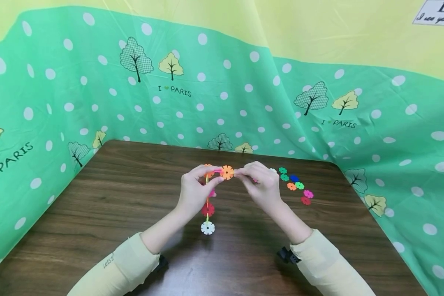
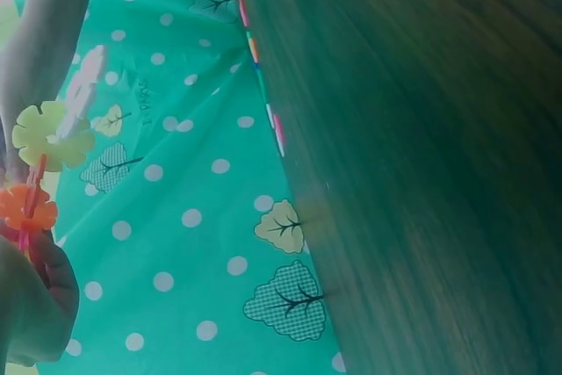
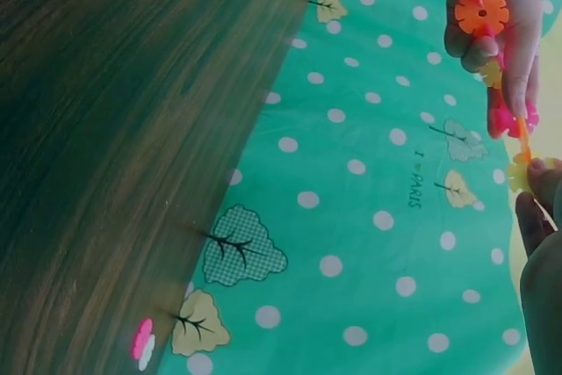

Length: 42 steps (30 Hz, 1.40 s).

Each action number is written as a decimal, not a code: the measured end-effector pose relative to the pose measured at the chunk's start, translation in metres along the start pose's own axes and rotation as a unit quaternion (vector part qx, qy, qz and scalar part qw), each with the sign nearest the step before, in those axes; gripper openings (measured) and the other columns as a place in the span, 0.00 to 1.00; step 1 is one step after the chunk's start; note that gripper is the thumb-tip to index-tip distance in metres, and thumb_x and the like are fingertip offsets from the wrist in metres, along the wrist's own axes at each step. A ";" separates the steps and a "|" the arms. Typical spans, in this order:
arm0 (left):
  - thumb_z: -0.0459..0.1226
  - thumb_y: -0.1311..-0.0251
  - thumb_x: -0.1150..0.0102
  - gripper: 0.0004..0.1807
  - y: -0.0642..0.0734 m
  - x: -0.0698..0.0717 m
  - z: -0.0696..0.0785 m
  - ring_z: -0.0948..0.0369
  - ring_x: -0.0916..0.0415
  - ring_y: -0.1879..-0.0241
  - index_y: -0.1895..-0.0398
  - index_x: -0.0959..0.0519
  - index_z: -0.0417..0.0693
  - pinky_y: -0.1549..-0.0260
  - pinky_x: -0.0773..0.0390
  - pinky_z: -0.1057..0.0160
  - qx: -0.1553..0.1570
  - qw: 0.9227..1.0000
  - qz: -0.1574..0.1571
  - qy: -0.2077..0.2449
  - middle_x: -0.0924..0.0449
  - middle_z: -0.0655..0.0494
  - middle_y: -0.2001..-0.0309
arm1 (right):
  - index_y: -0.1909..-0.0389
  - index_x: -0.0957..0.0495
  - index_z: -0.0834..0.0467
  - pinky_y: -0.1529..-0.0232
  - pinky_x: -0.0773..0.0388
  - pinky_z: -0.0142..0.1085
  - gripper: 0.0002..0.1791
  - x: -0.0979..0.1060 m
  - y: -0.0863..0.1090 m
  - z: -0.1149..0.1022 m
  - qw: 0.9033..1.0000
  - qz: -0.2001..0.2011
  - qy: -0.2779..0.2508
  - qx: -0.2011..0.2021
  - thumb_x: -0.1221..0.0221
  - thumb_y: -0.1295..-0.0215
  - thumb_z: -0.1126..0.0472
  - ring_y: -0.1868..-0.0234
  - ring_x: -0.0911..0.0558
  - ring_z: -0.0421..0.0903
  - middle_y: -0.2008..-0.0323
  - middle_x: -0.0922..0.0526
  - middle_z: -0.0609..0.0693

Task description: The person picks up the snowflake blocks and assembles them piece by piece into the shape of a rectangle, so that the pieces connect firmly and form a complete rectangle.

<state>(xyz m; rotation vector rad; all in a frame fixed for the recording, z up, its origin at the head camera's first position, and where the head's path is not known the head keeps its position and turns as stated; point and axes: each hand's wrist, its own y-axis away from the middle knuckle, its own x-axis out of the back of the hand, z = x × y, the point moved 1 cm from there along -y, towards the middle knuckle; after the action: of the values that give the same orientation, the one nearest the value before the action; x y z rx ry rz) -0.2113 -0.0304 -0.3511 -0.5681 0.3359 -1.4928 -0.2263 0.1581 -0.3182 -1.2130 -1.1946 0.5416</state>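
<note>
A chain of notched plastic linking discs is held up over the table between both hands. My left hand [image 1: 194,189] pinches the chain by a pink disc [image 3: 507,118], beside an orange disc [image 1: 227,172]. From there the chain hangs down past a red disc [image 1: 208,209] to a white disc [image 1: 207,228] at its lower end. My right hand [image 1: 263,185] pinches a yellow disc [image 3: 520,175], seen nearly edge-on, at the chain's right end next to the orange one. In the left wrist view the hanging part shows another orange disc [image 2: 26,208] and a yellow disc [image 2: 53,136].
Several loose discs lie flat on the brown wooden table [image 1: 133,205] right of my right hand, among them a green disc [image 1: 283,170], a blue disc [image 1: 294,178] and a red disc [image 1: 306,200]. A green dotted curtain [image 1: 222,94] closes off the table's back and sides.
</note>
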 end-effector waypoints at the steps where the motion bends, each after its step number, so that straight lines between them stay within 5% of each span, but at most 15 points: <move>1: 0.36 0.50 0.30 0.14 0.000 0.000 0.000 0.62 0.23 0.88 0.58 0.15 0.52 0.88 0.25 0.64 -0.002 1.000 0.001 -0.002 0.19 0.57 0.59 | 0.73 0.15 0.60 0.72 0.22 0.31 0.13 0.000 0.000 0.000 1.000 0.001 -0.001 0.001 0.28 0.62 0.75 0.73 0.18 0.43 0.76 0.15 0.49; 9: 0.39 0.49 0.31 0.15 -0.001 0.001 -0.001 0.61 0.24 0.88 0.56 0.17 0.54 0.88 0.25 0.64 -0.002 1.000 -0.017 0.012 0.17 0.57 0.59 | 0.70 0.15 0.58 0.65 0.22 0.30 0.16 0.005 -0.001 0.006 1.000 -0.025 -0.016 0.008 0.28 0.63 0.76 0.69 0.18 0.43 0.72 0.14 0.48; 14: 0.37 0.48 0.31 0.28 -0.003 0.005 -0.001 0.65 0.25 0.87 0.43 0.26 0.63 0.88 0.26 0.64 -0.011 0.999 -0.036 -0.026 0.20 0.56 0.72 | 0.69 0.16 0.57 0.59 0.23 0.27 0.09 0.011 0.001 0.008 0.999 -0.050 -0.019 -0.008 0.29 0.53 0.68 0.65 0.18 0.43 0.69 0.14 0.48; 18: 0.35 0.49 0.31 0.32 -0.006 0.007 -0.001 0.67 0.25 0.86 0.40 0.29 0.65 0.85 0.24 0.64 -0.010 0.997 -0.065 -0.045 0.18 0.58 0.67 | 0.68 0.16 0.57 0.60 0.23 0.27 0.05 0.013 0.004 0.008 0.997 -0.067 -0.023 -0.008 0.33 0.45 0.60 0.65 0.18 0.42 0.69 0.14 0.47; 21: 0.34 0.49 0.31 0.29 -0.006 0.008 -0.001 0.66 0.24 0.86 0.42 0.27 0.62 0.88 0.26 0.63 -0.007 0.996 -0.077 -0.041 0.16 0.56 0.59 | 0.67 0.16 0.58 0.62 0.23 0.26 0.08 0.014 0.005 0.009 0.996 -0.079 -0.031 -0.003 0.31 0.48 0.63 0.65 0.19 0.41 0.67 0.14 0.48; 25: 0.32 0.47 0.33 0.25 -0.006 0.009 -0.001 0.61 0.21 0.85 0.46 0.23 0.61 0.90 0.27 0.62 0.014 0.997 -0.069 -0.025 0.17 0.53 0.62 | 0.61 0.17 0.59 0.63 0.24 0.25 0.18 0.019 0.006 0.012 0.994 -0.100 -0.030 -0.008 0.27 0.58 0.67 0.60 0.20 0.44 0.63 0.15 0.49; 32: 0.31 0.47 0.34 0.14 -0.006 0.011 0.000 0.55 0.20 0.85 0.58 0.20 0.54 0.84 0.21 0.59 0.062 0.997 -0.042 0.024 0.17 0.52 0.70 | 0.50 0.21 0.57 0.44 0.31 0.27 0.29 0.031 0.013 0.037 0.986 -0.153 0.002 -0.059 0.25 0.59 0.63 0.48 0.25 0.49 0.52 0.18 0.51; 42: 0.25 0.47 0.38 0.07 -0.004 0.016 0.028 0.48 0.19 0.81 0.66 0.23 0.39 0.82 0.20 0.56 0.083 0.995 -0.044 0.038 0.20 0.43 0.76 | 0.48 0.22 0.55 0.48 0.28 0.49 0.23 0.037 0.041 0.091 0.957 -0.225 0.074 -0.170 0.31 0.47 0.61 0.44 0.28 0.50 0.47 0.22 0.52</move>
<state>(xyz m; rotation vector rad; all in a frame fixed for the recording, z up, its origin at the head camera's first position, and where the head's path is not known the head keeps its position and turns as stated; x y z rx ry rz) -0.1986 -0.0422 -0.3240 -0.3982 0.2452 -1.6122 -0.2850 0.2410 -0.3502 -1.1893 -1.4165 -0.0983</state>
